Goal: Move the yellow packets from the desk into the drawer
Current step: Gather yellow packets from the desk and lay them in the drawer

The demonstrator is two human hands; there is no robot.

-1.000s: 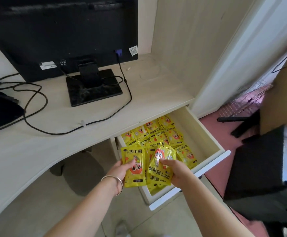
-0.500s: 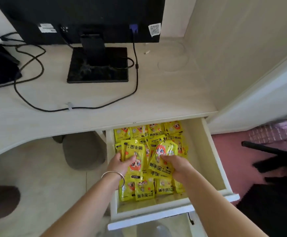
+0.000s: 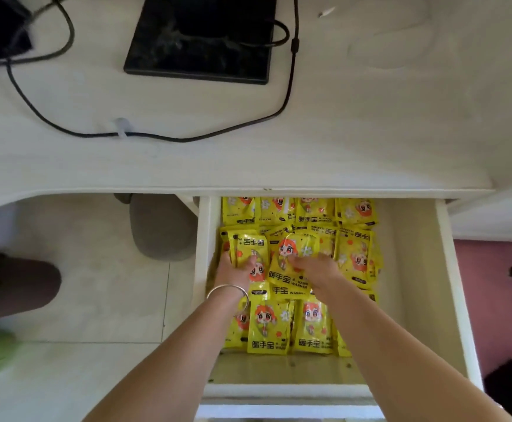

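While inside drawer (image 3: 416,284), left hand (image 3: 233,271), right hand (image 3: 318,269) fingers pinching yellow packets (image 3: 291,254).

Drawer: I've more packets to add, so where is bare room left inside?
In the drawer, a bare strip runs between the yellow packets and the right wall, another along the front wall. Left and middle are crowded, both hands, left and right, pressing there.

Glossy plastic packets (image 3: 268,327); matt pale wood-grain desk (image 3: 370,141).
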